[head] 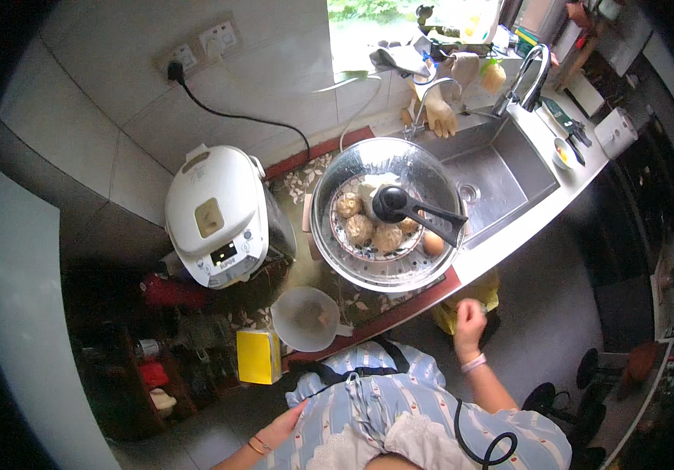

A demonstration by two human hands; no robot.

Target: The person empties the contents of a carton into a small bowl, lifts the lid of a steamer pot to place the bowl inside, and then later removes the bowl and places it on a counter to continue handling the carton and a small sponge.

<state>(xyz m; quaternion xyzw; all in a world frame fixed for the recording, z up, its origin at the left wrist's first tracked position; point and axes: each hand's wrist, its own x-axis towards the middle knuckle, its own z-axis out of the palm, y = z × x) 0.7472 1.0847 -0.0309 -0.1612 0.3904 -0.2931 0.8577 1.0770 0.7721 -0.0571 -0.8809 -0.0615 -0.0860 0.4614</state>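
My right hand (470, 329) hangs past the front edge of the counter with its fingers curled in, and nothing shows in it. A yellow bag (483, 294) is below and behind it. My left hand (283, 424) rests against my blue striped clothing at the hip, its fingertips hidden. Before me stands a steamer pot covered by a glass lid (366, 276) with a black handle (425, 215). Through the glass I see a patterned plate (337, 226) of several brownish dumplings (359, 229), and a brown egg (433, 242) beside the plate.
A white Supor rice cooker (219, 200) stands left of the pot. Nearer me are a translucent plastic jug (306, 320) and a yellow box (257, 356). Right of the pot lies a steel sink (489, 176) with a faucet (539, 64); a small bowl (564, 154) sits beyond it.
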